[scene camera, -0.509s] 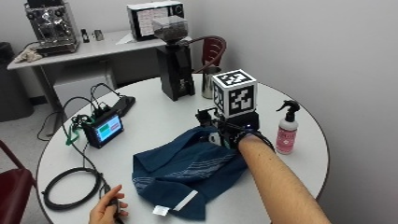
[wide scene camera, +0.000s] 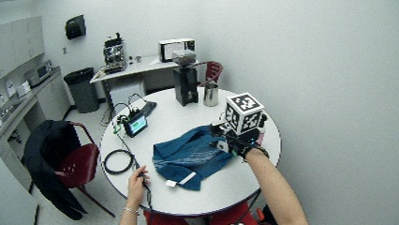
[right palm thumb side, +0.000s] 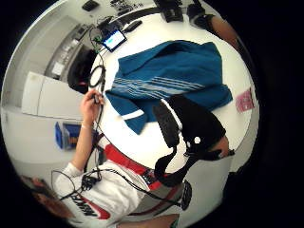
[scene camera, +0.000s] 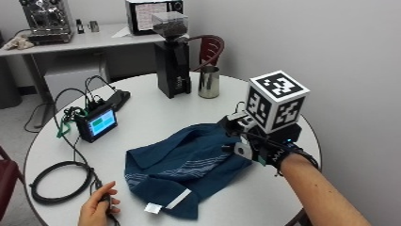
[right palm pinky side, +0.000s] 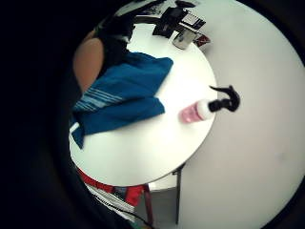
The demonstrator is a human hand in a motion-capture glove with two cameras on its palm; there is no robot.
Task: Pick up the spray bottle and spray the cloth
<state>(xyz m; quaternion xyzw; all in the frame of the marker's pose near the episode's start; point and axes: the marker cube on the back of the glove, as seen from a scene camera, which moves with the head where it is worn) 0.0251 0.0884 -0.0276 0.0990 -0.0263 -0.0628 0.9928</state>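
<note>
A blue cloth point(scene camera: 181, 165) with pale stripes lies crumpled on the round white table point(scene camera: 156, 113). My gloved right hand point(scene camera: 257, 146) hovers just over the cloth's right edge, fingers relaxed and holding nothing. In the outside view the spray bottle is hidden behind the hand. The little finger side palm view shows this pink bottle with its black trigger, the spray bottle point(right palm pinky side: 195, 112), standing near the table's rim, apart from the cloth point(right palm pinky side: 124, 95). A bit of the spray bottle point(right palm thumb side: 244, 99) shows beside the cloth point(right palm thumb side: 175, 76) in the thumb side view.
A black grinder point(scene camera: 172, 56) and a metal cup point(scene camera: 208, 81) stand at the table's far side. A small screen device point(scene camera: 99, 123) and a coiled cable point(scene camera: 56, 181) sit on the left. The bare left hand point(scene camera: 100, 207) rests at the near edge.
My right hand has moved to the right across the cloth, toward the side where the bottle stands, and now hides the bottle in the outside view.
</note>
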